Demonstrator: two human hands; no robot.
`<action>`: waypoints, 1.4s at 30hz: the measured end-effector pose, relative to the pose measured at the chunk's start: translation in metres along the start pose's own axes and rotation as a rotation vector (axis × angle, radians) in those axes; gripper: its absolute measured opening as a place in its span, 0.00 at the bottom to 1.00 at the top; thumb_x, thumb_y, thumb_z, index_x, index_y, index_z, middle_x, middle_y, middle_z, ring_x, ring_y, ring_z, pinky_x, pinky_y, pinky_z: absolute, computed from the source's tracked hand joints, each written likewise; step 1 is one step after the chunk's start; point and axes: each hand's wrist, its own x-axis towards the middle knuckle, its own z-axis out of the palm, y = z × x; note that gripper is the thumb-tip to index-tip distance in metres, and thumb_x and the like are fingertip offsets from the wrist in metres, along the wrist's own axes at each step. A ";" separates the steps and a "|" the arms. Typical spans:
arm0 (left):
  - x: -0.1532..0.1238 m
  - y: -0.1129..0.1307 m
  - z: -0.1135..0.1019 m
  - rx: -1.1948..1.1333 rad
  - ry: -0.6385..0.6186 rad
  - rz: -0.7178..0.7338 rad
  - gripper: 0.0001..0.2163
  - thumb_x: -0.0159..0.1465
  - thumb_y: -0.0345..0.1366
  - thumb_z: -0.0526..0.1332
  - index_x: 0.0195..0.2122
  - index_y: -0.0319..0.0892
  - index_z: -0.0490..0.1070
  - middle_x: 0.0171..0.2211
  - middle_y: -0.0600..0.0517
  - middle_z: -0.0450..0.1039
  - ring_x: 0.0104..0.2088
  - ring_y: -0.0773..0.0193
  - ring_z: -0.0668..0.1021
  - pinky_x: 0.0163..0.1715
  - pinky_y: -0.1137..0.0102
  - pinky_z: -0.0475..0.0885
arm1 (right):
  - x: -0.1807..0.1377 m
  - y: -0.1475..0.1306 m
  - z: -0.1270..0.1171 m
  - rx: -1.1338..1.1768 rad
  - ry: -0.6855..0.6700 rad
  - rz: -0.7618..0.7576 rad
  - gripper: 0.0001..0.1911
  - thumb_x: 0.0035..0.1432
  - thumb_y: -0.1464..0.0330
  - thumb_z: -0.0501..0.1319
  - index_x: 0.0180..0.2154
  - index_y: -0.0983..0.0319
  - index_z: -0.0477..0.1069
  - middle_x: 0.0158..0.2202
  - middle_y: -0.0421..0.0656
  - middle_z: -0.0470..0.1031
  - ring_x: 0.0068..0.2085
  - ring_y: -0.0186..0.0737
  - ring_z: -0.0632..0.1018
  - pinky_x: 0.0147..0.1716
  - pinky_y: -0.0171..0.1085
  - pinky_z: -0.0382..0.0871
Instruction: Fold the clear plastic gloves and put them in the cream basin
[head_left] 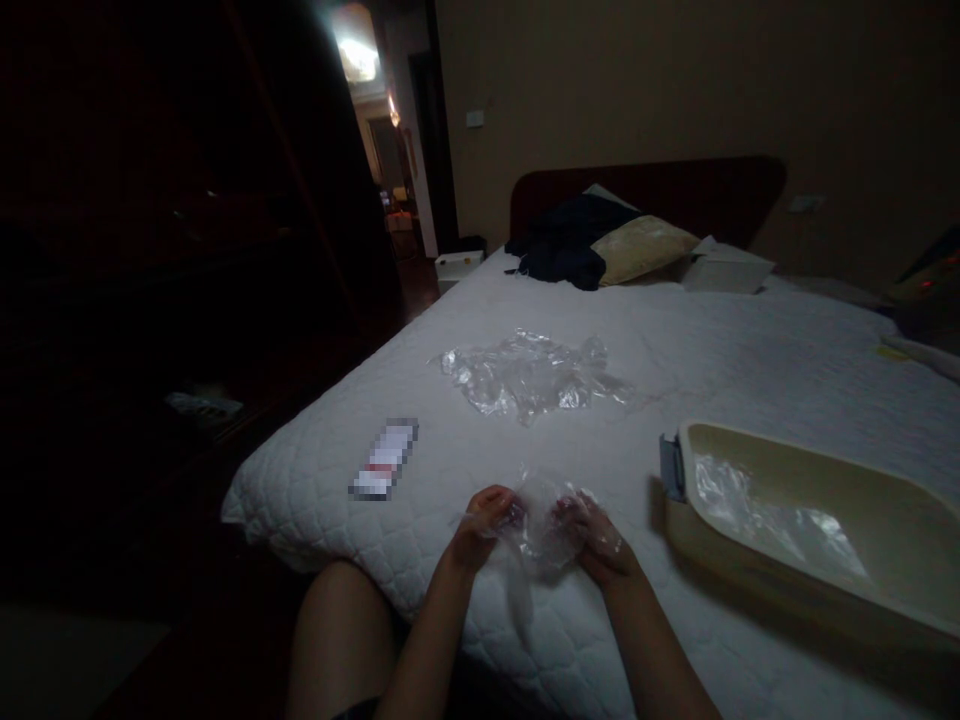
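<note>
Between my two hands is a crumpled clear plastic bag (546, 520), held low over the near edge of the bed. My left hand (489, 522) pinches its left side with curled fingers. On the other side, my right hand (592, 535) is closed on the bag, and a fold of the film lies over the fingers. A strip of the plastic hangs down below the left hand. Farther back, a spread heap of clear plastic bags (525, 372) lies on the white quilted bed cover (420, 390).
A cream plastic bin (780, 440) with a grey latch stands at the right, clear plastic inside. A blurred-out phone-like object (384, 460) lies at left. Dark clothing (562, 240), a pillow (645, 250) and a white box (727, 272) sit by the headboard (675, 185).
</note>
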 end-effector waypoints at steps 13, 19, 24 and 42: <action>0.006 -0.001 -0.005 -0.092 -0.008 0.097 0.10 0.46 0.33 0.66 0.24 0.39 0.64 0.25 0.54 0.68 0.26 0.70 0.71 0.27 0.74 0.64 | 0.002 -0.013 -0.003 -0.087 -0.100 -0.016 0.19 0.41 0.67 0.68 0.39 0.58 0.71 0.43 0.45 0.73 0.39 0.40 0.74 0.40 0.40 0.65; 0.004 0.000 -0.004 -0.052 0.005 0.070 0.09 0.47 0.31 0.66 0.25 0.38 0.65 0.24 0.54 0.68 0.24 0.71 0.70 0.23 0.76 0.61 | 0.003 -0.010 -0.013 -0.357 0.122 -0.171 0.16 0.40 0.64 0.68 0.35 0.59 0.72 0.36 0.44 0.75 0.34 0.39 0.73 0.32 0.36 0.65; 0.005 -0.002 -0.004 -0.071 0.035 0.064 0.09 0.47 0.34 0.66 0.26 0.38 0.67 0.26 0.52 0.70 0.26 0.70 0.72 0.28 0.74 0.64 | 0.001 -0.008 -0.011 -0.531 0.179 -0.237 0.10 0.41 0.63 0.67 0.28 0.61 0.73 0.26 0.41 0.73 0.30 0.38 0.72 0.32 0.36 0.66; 0.019 0.004 -0.012 0.314 0.173 0.094 0.16 0.48 0.43 0.64 0.33 0.37 0.67 0.22 0.54 0.67 0.18 0.70 0.69 0.15 0.77 0.63 | 0.012 -0.010 -0.023 -0.764 0.304 -0.278 0.16 0.46 0.58 0.61 0.31 0.64 0.71 0.24 0.41 0.70 0.25 0.34 0.68 0.22 0.31 0.61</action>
